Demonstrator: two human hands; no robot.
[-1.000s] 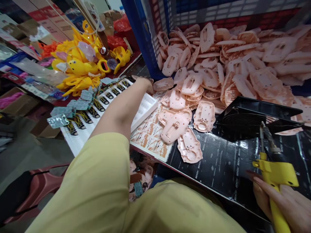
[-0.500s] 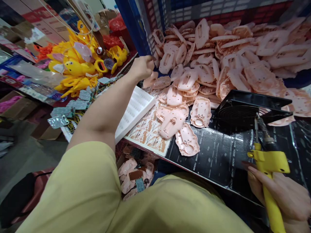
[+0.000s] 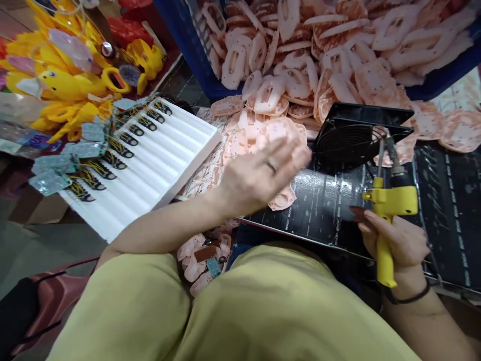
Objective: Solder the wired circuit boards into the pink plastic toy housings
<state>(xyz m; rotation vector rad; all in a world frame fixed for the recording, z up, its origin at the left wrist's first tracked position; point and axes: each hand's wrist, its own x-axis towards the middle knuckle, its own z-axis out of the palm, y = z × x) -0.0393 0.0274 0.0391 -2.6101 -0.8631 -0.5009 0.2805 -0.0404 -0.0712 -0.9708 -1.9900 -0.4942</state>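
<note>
Blurred by motion, my left hand (image 3: 259,175) passes over several pink plastic shells (image 3: 281,198) at the middle of the bench; its fingers point right, and whether it holds anything is unclear. On the right, my right hand (image 3: 398,238) is wrapped round the handle of a yellow soldering gun (image 3: 394,200), whose tip points up beside a black fan (image 3: 345,140). A small brown piece sticks out at that hand's fingertips. Left of my left hand lies a white foam tray (image 3: 165,160) with a row of small black parts on yellow wires.
A blue crate (image 3: 218,93) full of pink shells stands at the back. Yellow duck-shaped parts (image 3: 71,85) are heaped at the far left. Below the bench edge sits a box with pink pieces (image 3: 193,248). Black sheeting (image 3: 315,205) covers the bench's right part.
My left hand has moved from beside the crate down and right over the shells. The view has shifted, showing more of the foam tray. My right hand still grips the soldering gun.
</note>
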